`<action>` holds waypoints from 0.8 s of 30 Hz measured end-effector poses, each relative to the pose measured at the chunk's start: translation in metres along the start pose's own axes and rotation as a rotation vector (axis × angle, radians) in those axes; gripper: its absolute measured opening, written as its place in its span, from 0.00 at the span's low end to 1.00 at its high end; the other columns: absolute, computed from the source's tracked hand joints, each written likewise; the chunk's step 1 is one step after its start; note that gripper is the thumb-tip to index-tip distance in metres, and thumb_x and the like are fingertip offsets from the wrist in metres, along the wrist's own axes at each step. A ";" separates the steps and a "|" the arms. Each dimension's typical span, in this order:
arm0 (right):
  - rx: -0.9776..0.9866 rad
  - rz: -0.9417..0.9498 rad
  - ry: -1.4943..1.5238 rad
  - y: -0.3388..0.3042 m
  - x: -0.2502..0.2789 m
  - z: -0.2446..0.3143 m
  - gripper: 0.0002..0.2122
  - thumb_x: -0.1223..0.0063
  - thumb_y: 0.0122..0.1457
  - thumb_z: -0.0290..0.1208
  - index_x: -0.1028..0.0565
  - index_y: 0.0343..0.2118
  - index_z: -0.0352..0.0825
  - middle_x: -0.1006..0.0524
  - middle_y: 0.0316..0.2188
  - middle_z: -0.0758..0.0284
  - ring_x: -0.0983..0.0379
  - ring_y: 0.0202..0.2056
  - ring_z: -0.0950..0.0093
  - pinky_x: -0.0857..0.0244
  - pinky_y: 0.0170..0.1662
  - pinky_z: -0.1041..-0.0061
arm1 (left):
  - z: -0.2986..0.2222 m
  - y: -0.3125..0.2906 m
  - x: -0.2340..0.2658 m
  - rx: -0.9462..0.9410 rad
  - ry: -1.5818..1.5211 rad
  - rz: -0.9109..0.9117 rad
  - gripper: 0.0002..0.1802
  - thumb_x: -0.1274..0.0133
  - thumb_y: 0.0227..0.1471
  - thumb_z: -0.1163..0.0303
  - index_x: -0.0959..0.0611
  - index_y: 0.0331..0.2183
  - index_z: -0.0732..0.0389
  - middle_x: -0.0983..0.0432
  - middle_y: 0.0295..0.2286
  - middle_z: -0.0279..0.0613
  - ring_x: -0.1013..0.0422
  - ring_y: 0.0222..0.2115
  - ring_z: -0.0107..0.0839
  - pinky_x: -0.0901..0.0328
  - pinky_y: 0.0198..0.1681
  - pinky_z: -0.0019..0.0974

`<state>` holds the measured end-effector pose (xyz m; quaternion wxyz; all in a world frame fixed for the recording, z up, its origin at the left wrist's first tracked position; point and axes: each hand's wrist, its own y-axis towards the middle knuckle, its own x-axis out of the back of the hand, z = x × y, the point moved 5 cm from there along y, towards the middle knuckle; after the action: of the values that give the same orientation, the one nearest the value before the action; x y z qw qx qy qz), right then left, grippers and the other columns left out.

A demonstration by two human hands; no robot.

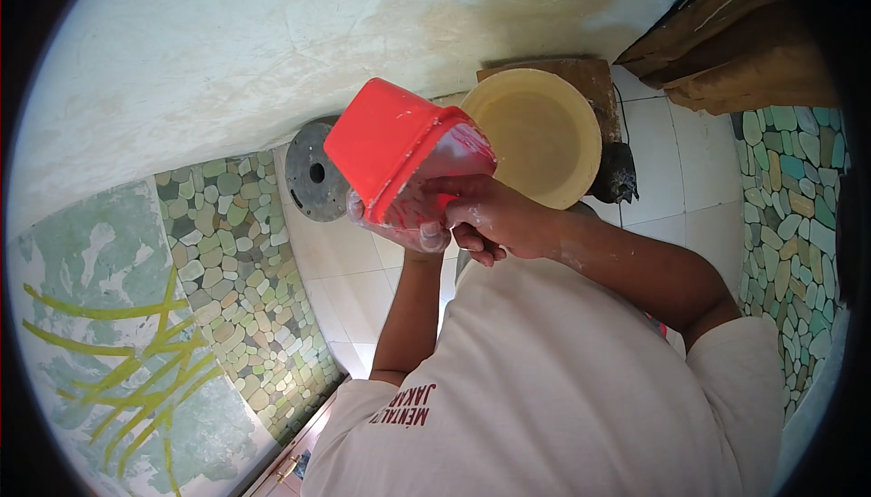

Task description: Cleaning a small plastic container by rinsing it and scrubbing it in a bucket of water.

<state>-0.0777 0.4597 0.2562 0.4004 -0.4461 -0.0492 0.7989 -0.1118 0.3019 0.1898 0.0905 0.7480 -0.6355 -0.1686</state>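
A red plastic tub [386, 129] is tipped on its side before me, its opening turned toward my right. Whitish paste smears its inside and rim. My left hand [426, 236] grips the tub from below, with fingertips showing on both sides of the rim. At the opening is my right hand [490, 211], its index finger reaching to the smeared inside and the other fingers curled. Whether those curled fingers hold anything is hidden. Pale residue marks both hands and my right forearm.
A round yellowish basin [544, 138] stands on a brown board [594, 84] beyond my right hand. Left of the tub is a grey disc with a central hole [313, 170]. A dark lumpy object [619, 175] lies beside the basin. A stained wall [299, 34] rises behind.
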 end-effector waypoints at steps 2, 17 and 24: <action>-0.014 -0.050 0.081 -0.001 0.003 -0.004 0.23 0.61 0.53 0.27 0.34 0.54 0.39 0.39 0.10 0.71 0.41 0.10 0.79 0.48 0.13 0.79 | -0.001 0.001 -0.002 -0.007 0.001 0.005 0.55 0.40 0.39 0.38 0.49 0.54 0.61 0.46 0.50 0.49 0.42 0.52 0.42 0.42 0.55 0.47; 0.080 -0.074 0.330 -0.022 0.067 -0.013 0.09 0.53 0.57 0.31 0.27 0.39 0.36 0.39 0.11 0.70 0.42 0.10 0.78 0.45 0.14 0.77 | -0.017 0.021 -0.033 -0.002 0.108 -0.035 0.50 0.44 0.44 0.39 0.47 0.54 0.64 0.45 0.50 0.48 0.43 0.52 0.38 0.45 0.56 0.44; 0.050 -0.432 0.111 0.000 0.199 -0.055 0.07 0.52 0.58 0.34 0.28 0.34 0.36 0.36 0.13 0.72 0.37 0.12 0.80 0.44 0.14 0.77 | 0.031 0.004 -0.046 0.145 0.046 0.101 0.44 0.43 0.49 0.51 0.47 0.55 0.65 0.42 0.49 0.47 0.42 0.52 0.36 0.46 0.56 0.42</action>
<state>-0.0920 0.5805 0.0898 0.5753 -0.4584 -0.1016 0.6698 -0.1336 0.3489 0.1688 0.0591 0.7233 -0.6807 -0.1001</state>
